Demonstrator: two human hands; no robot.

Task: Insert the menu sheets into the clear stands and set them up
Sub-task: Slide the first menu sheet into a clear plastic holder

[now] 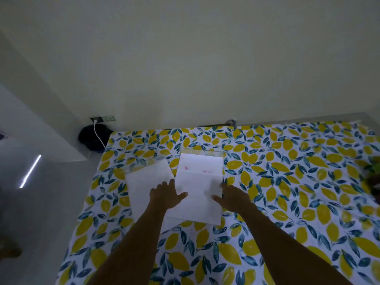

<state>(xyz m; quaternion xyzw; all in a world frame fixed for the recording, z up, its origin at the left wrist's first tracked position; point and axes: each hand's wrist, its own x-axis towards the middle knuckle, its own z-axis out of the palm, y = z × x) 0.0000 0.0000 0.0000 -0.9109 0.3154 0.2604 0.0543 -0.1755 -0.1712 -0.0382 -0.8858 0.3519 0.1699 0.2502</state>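
Head view: the right sheet (198, 182) lies on the lemon cloth (287, 182), long axis 12 to 6. The left hand (166, 195) and right hand (230, 197), fingers spread, flank it. The left sheet (148, 188) lies at 9, a clear stand (202, 152) at 12.

No legible text; faint red marks on sheet (199, 177).

A dim room in a home: a bed or table under a lemon-print cloth (267, 182) stands against a plain pale wall (185, 58). A white charger cable (98, 134) runs from a wall socket (102, 119) in the corner, above a dark bag (90, 136) on the glossy light floor (41, 202).
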